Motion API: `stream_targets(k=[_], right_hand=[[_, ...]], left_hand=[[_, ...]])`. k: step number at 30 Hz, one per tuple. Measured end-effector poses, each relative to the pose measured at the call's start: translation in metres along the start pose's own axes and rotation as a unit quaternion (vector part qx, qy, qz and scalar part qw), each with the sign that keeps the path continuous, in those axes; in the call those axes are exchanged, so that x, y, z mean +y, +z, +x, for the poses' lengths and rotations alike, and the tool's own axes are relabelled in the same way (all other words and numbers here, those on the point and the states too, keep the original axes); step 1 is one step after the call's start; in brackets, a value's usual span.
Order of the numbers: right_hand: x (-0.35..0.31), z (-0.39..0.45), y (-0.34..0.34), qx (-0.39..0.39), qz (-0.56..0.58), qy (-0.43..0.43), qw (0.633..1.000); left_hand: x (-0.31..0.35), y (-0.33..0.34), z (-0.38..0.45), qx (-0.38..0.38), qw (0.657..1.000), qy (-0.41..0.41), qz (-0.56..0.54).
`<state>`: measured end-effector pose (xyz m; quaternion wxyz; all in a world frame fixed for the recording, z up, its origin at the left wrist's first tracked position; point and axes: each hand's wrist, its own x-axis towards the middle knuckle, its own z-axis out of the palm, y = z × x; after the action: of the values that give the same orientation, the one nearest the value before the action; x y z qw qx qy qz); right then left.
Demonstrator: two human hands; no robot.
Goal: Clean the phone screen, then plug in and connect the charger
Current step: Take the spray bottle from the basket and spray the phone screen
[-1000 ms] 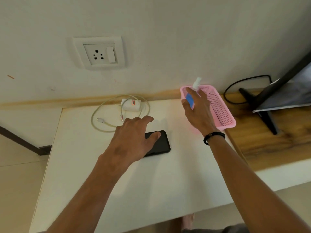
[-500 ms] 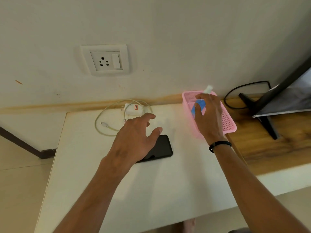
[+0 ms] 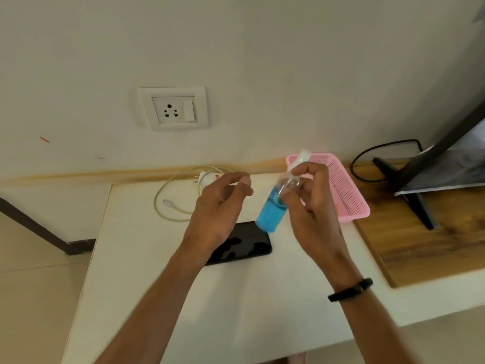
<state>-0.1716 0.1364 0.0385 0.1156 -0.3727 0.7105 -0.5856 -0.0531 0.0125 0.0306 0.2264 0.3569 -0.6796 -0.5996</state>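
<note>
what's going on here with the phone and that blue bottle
A person is getting ready to clean a phone lying screen-up on the white table. Their right hand holds a small spray bottle of blue liquid above it; the left hand hovers alongside, holding nothing. The charger lies unplugged near the wall socket.

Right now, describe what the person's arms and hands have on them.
Both forearms are bare, with no sleeves in view. The right hand has a thin black band with a small clasp around its wrist. The left hand and its wrist carry nothing: no ring, watch or glove shows.
</note>
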Motion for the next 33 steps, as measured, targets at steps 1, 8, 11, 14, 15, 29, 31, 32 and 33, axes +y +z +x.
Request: stream_targets(k=[1,8,11,14,15,29,31,32,33], right_hand=[[-0.002,-0.011,0.004,-0.017,0.041,0.027,0.999],[0.001,-0.034,0.022,-0.085,0.165,0.191,0.964],[0.000,-0.030,0.027,-0.068,0.196,0.220,0.953],[-0.001,-0.030,0.029,-0.065,0.186,0.225,0.954],[-0.001,-0.030,0.029,-0.067,0.181,0.224,0.955],[0.004,-0.025,0.031,-0.131,0.178,0.166,0.961],[0.004,-0.025,0.031,-0.132,0.184,0.167,0.960],[0.003,-0.026,0.031,-0.127,0.182,0.167,0.961],[0.003,-0.026,0.033,-0.119,0.178,0.165,0.963]], left_hand=[[0.002,0.001,-0.001,-0.013,0.999,-0.026,-0.031],[0.011,0.009,-0.010,-0.097,0.982,-0.098,-0.131],[0.010,0.008,-0.011,-0.120,0.980,-0.082,-0.136],[0.008,0.008,-0.012,-0.161,0.969,-0.074,-0.171],[0.007,0.009,-0.012,-0.174,0.964,-0.076,-0.183],[0.003,0.018,-0.018,-0.151,0.946,-0.111,-0.266],[0.004,0.017,-0.019,-0.151,0.950,-0.099,-0.255],[0.006,0.017,-0.020,-0.149,0.953,-0.096,-0.246],[0.007,0.018,-0.021,-0.144,0.956,-0.094,-0.236]])
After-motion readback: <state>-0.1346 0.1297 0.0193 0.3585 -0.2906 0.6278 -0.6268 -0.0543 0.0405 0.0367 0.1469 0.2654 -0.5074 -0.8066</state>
